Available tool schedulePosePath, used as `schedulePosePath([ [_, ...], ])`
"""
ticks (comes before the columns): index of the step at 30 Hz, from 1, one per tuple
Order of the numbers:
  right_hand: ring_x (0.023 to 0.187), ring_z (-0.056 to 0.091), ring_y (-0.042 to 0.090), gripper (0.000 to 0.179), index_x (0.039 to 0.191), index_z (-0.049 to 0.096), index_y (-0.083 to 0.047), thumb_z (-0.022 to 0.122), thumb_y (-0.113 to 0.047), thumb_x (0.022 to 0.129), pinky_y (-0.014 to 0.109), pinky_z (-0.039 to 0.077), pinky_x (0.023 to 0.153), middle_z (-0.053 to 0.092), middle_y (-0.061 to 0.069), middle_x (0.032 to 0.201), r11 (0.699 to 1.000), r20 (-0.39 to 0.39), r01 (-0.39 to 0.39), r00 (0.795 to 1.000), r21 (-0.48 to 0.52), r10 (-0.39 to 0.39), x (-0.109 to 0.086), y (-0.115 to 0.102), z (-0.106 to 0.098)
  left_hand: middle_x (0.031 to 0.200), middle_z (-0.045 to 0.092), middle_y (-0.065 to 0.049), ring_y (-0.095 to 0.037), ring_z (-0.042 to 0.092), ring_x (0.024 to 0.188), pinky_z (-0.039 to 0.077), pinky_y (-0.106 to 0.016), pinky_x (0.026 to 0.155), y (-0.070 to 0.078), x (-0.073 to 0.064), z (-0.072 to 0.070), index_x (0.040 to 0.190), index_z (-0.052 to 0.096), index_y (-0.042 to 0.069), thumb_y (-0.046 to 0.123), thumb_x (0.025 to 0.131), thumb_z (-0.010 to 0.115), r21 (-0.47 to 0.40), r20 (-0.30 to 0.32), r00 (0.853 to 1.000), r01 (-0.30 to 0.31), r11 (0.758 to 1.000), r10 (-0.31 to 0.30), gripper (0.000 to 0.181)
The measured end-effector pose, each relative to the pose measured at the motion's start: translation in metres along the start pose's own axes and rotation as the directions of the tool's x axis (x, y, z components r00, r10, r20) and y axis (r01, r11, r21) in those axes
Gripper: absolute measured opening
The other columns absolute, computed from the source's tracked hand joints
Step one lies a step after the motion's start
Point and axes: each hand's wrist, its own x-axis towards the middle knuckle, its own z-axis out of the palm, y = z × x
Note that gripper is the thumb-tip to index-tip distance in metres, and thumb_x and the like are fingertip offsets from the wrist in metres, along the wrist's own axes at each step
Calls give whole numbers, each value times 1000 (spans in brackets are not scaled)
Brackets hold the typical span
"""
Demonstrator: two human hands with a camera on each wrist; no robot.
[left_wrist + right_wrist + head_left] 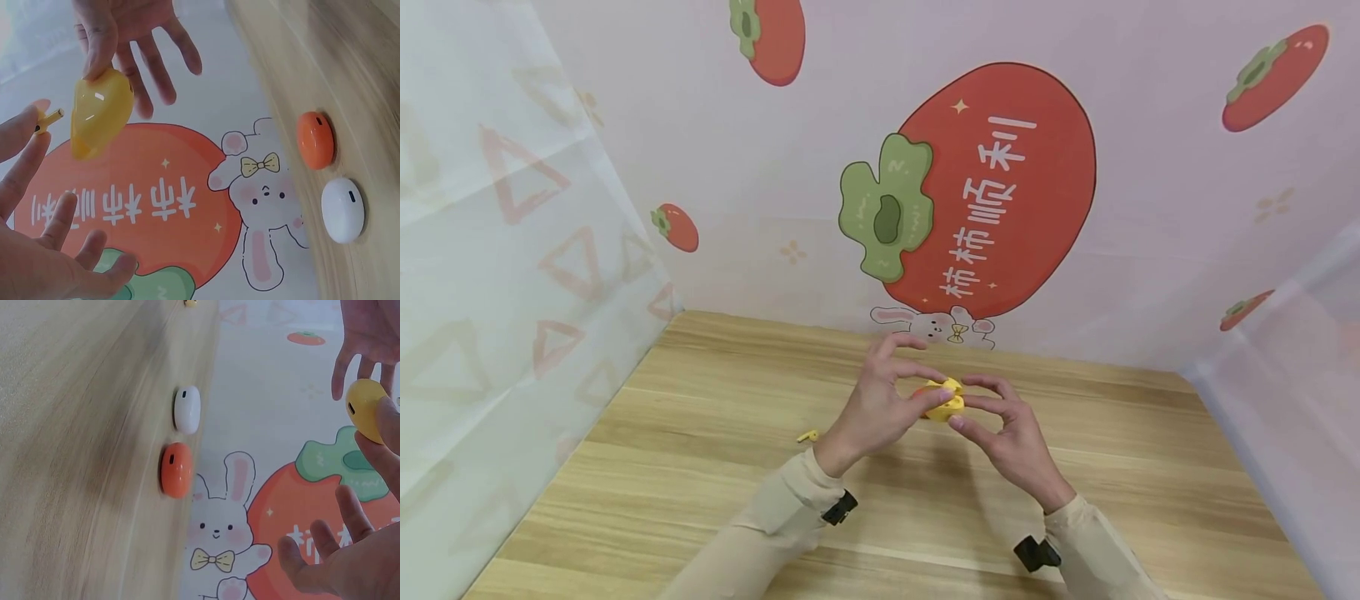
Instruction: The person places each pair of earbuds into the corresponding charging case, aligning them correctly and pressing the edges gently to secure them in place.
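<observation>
My left hand (pixel 874 402) pinches a small yellow earbud (pixel 53 119) between thumb and forefinger, its stem pointing toward the case in the left wrist view. Opposite it, my right hand (pixel 1019 442) grips a glossy yellow earbud case (pixel 103 112) with thumb and fingers, raised over the table. The case's lid stands up, seen from above. Earbud and case are apart in the left wrist view, with the other fingers of both hands spread. A second yellow earbud (pixel 808 436) lies on the table left of my left wrist.
An orange case (pixel 315 140) and a white case (pixel 342 210) lie side by side toward the back of the wooden table (pixel 700 467). My left hand mostly hides them from above. Printed cloth walls (pixel 760 208) enclose the back and sides.
</observation>
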Motion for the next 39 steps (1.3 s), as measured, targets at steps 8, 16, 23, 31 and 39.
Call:
schedulePosePath([
  [8,128,48,31,24,111,79,-10,81,-11,87,67,38,99,59,9,132,1000,-4,0,1000,-9,0,0,0,0,129,55,-6,-25,43,128,33,-55,104,1,-1,8,92,82,10,21,83,86,27,-11,1000,0,1000,0,14],
  [16,129,47,32,25,113,78,-8,81,-10,87,68,38,99,57,15,134,1000,-6,-6,1000,-6,6,-1,-1,0,132,55,-7,-28,40,131,33,-56,104,3,-3,10,93,82,9,23,85,84,52,-22,1000,8,999,-7,16],
  [23,130,47,30,25,112,79,-8,81,-9,87,66,38,100,57,10,134,1000,-11,-2,1000,1,2,0,-3,0,131,56,-8,-31,39,131,32,-57,104,3,-5,12,91,81,8,21,84,85,73,-20,999,32,997,-31,16],
  [31,130,47,28,25,111,79,-8,81,-8,86,61,39,99,57,7,132,1000,-12,7,1000,9,-7,0,-1,2,128,58,-11,-33,43,126,35,-55,102,8,-6,12,89,80,6,20,84,85,158,-19,999,40,987,-37,15],
  [39,131,46,28,25,111,79,-8,81,-7,86,62,38,99,57,11,134,1000,-11,12,1000,12,-12,0,-2,2,126,59,-10,-32,44,124,35,-56,101,17,-8,13,91,81,6,21,86,83,250,-4,995,100,963,-103,16],
])
